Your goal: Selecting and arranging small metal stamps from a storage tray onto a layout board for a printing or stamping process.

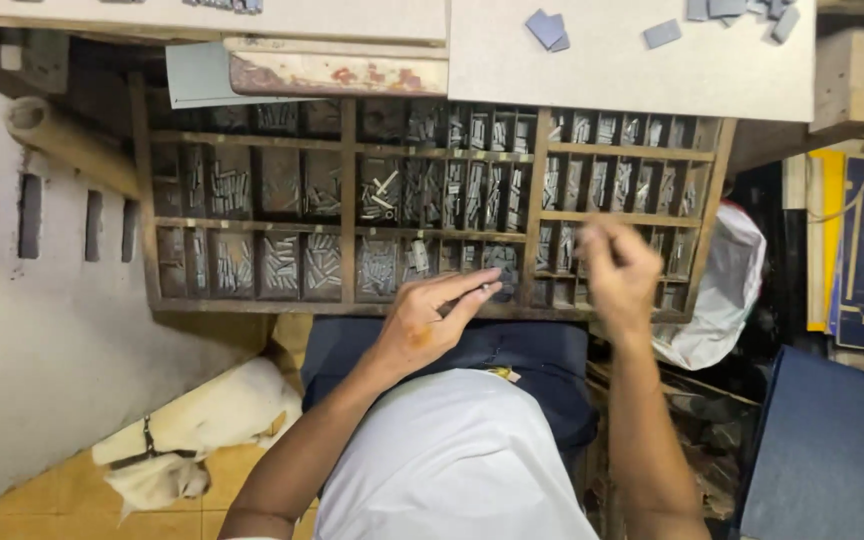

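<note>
Fingers (472, 290) of left hand (422, 325) lie flat, narrow, pinching a small grey metal type piece (493, 288) at the 6 o'clock rim of the wooden compartmented type case (347, 180). Right hand (617, 270) blurred, grip unclear. Looks like picking sorts; next needs precise pinch.

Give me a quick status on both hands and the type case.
Left hand flat at wooden type case front edge, fingertips on small metal piece. Right hand blurred over right compartments, grip unclear. Nothing blocking.
</note>
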